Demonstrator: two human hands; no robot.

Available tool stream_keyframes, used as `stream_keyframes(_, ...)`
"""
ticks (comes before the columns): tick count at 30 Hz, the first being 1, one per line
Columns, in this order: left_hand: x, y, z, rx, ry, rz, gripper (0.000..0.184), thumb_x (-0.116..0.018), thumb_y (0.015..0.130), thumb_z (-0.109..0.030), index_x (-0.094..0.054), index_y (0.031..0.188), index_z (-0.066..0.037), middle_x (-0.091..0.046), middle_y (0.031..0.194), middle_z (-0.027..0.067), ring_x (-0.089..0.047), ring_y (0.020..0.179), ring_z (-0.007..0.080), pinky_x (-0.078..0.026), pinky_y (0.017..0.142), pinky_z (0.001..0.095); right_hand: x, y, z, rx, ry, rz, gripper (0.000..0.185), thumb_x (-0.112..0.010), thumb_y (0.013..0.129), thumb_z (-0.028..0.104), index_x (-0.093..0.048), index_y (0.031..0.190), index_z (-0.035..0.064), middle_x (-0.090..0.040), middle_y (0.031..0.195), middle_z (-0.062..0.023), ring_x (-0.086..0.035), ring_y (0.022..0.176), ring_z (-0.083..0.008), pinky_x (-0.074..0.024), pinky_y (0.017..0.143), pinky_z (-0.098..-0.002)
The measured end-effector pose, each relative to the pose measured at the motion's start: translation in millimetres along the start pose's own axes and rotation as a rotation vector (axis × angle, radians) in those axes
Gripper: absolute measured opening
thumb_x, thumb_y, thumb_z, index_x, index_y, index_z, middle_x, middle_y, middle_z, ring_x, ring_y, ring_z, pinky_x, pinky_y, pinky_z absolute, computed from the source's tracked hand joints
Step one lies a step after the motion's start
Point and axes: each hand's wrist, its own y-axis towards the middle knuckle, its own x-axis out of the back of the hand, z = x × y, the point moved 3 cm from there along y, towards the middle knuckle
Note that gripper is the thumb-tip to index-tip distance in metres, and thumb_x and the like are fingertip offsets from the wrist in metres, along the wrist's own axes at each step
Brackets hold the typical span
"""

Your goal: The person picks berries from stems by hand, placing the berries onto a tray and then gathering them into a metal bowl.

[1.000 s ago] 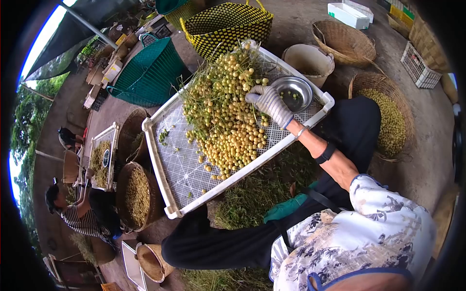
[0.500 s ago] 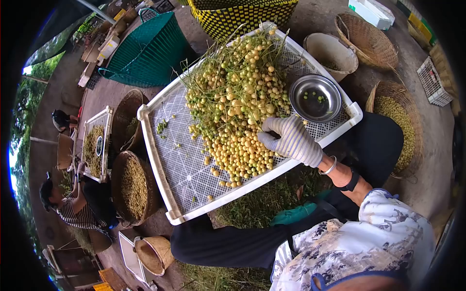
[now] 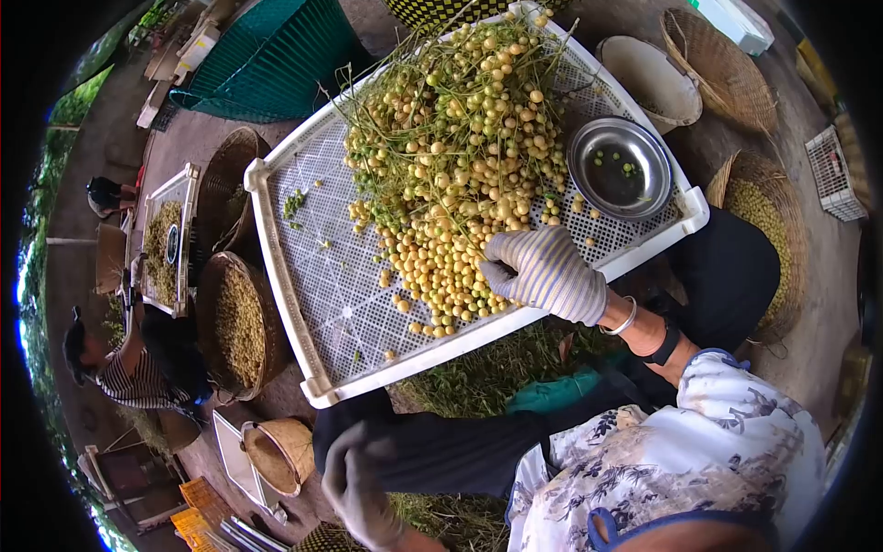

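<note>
A white perforated tray (image 3: 322, 267) holds a heap of small round yellow-green fruits (image 3: 460, 175) with thin stems. My right hand (image 3: 547, 274), in a striped glove, is over the heap's near edge at the tray's front rim, thumb and fingers curled together; what they pinch, if anything, is hidden. A steel bowl (image 3: 621, 168) with a few green fruits lies on the tray's right part, above that hand. My left hand (image 3: 361, 488), gloved and blurred, is low in front of the tray, over my dark trouser leg; its fingers are smeared by motion.
Right of the tray are a pale bucket (image 3: 648, 78) and a basket of fruit (image 3: 759, 221). Teal (image 3: 276, 64) and yellow-black (image 3: 441, 11) baskets stand behind. At left, a person in stripes (image 3: 129, 368) works by another tray (image 3: 170, 239) and a fruit basket (image 3: 241, 322).
My right hand has moved from beside the bowl to the heap's near edge. My left hand has come into view at the bottom. The view has shifted.
</note>
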Motion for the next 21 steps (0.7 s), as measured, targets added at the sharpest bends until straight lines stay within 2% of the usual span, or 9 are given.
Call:
stream_keyframes(3, -130.4, 57.7, 15.1, 0.107, -0.441, 0.534, 0.054, -0.055, 0.095, -0.036, -0.052, 0.124, 0.009, -0.065, 0.109, 0.0229, -0.066, 0.101, 0.0276, -0.05, 0.094, 0.0369, -5.8, -9.3, 3.6, 0.014, -0.079, 0.037, 0.014, -0.069, 0.076, 0.017, -0.059, 0.072, 0.0083, -0.058, 0.06, -0.0078, -0.058, 0.05, -0.0241, -0.0445, 0.048, -0.0357)
stream_keyframes(5, -186.4, 83.8, 34.8, 0.16, -0.465, 0.63, 0.051, -0.056, 0.096, -0.034, -0.052, 0.124, 0.008, -0.062, 0.116, 0.0165, -0.064, 0.101, 0.0224, -0.051, 0.092, 0.0381, -5.9, -13.6, 5.0, 0.069, -0.154, 0.05, 0.015, -0.07, 0.073, 0.019, -0.058, 0.074, 0.0089, -0.056, 0.063, -0.0065, -0.058, 0.053, -0.0246, -0.0433, 0.048, -0.0376)
stream_keyframes(9, -215.3, 110.2, 36.4, 0.2, -0.615, 0.389, 0.026, -0.066, 0.091, -0.018, -0.062, 0.11, 0.0, -0.067, 0.095, 0.0088, -0.065, 0.085, 0.0182, -0.055, 0.076, 0.0336, -9.8, -23.5, 2.0, 0.055, -0.149, 0.127, 0.018, -0.071, 0.075, 0.022, -0.061, 0.08, 0.0078, -0.057, 0.065, -0.0055, -0.059, 0.056, -0.0252, -0.0458, 0.052, -0.038)
stream_keyframes(11, -212.1, 114.0, 40.6, 0.232, -0.79, 0.433, 0.022, -0.066, 0.09, -0.014, -0.062, 0.107, 0.0, -0.067, 0.087, 0.0091, -0.066, 0.075, 0.0166, -0.057, 0.068, 0.0312, -9.2, -26.0, -1.7, 0.094, 0.001, 0.098, 0.018, -0.071, 0.078, 0.023, -0.063, 0.083, 0.0075, -0.06, 0.068, -0.0052, -0.061, 0.058, -0.0251, -0.0466, 0.053, -0.0381)
stream_keyframes(15, -193.9, 119.3, 36.2, 0.215, -0.766, 0.489, 0.017, -0.065, 0.09, -0.01, -0.062, 0.104, 0.0, -0.064, 0.082, 0.0069, -0.062, 0.067, 0.0167, -0.055, 0.061, 0.0294, 10.8, -16.9, -20.6, -0.367, 0.299, -0.052, 0.029, -0.068, 0.086, 0.031, -0.063, 0.096, 0.0037, -0.067, 0.082, -0.0084, -0.066, 0.074, -0.0182, -0.0516, 0.069, -0.0305)
stream_keyframes(16, -190.2, 121.5, 36.4, 0.195, -0.745, 0.544, 0.017, -0.065, 0.09, -0.009, -0.062, 0.104, 0.0, -0.064, 0.083, 0.0073, -0.063, 0.067, 0.0169, -0.054, 0.06, 0.029, -0.3, -11.5, -28.6, -0.298, 0.498, -0.132, 0.033, -0.067, 0.088, 0.034, -0.064, 0.096, 0.0022, -0.065, 0.077, -0.0067, -0.061, 0.063, -0.0158, -0.0501, 0.06, -0.0305)
stream_keyframes(17, -188.7, 121.9, 34.2, 0.182, -0.745, 0.597, 0.018, -0.065, 0.09, -0.007, -0.062, 0.105, 0.001, -0.065, 0.085, 0.0072, -0.062, 0.066, 0.0131, -0.052, 0.058, 0.0249, -21.3, -7.6, -42.4, -0.262, 0.663, -0.043, 0.035, -0.066, 0.088, 0.035, -0.065, 0.101, 0.0022, -0.065, 0.077, -0.0048, -0.06, 0.062, -0.0133, -0.0496, 0.059, -0.0288)
stream_keyframes(19, -189.9, 117.7, 25.2, 0.202, -0.532, 0.542, 0.019, -0.064, 0.089, -0.006, -0.063, 0.106, 0.002, -0.066, 0.087, 0.0064, -0.06, 0.065, 0.0098, -0.05, 0.057, 0.0223, -16.3, 1.0, -39.3, -0.621, 1.004, 0.472, 0.039, -0.066, 0.089, 0.035, -0.065, 0.11, 0.0022, -0.063, 0.073, 0.0002, -0.057, 0.058, -0.0069, -0.0465, 0.052, -0.0229)
stream_keyframes(21, -185.4, 117.5, 23.2, 0.209, -0.404, 0.519, 0.019, -0.064, 0.089, -0.007, -0.064, 0.106, 0.001, -0.066, 0.086, 0.0028, -0.056, 0.064, 0.0041, -0.045, 0.055, 0.0174, -36.6, -0.2, -45.7, -0.646, 1.096, 0.46, 0.037, -0.067, 0.089, 0.034, -0.066, 0.107, 0.002, -0.063, 0.072, 0.0005, -0.055, 0.056, -0.0052, -0.0437, 0.049, -0.0205)
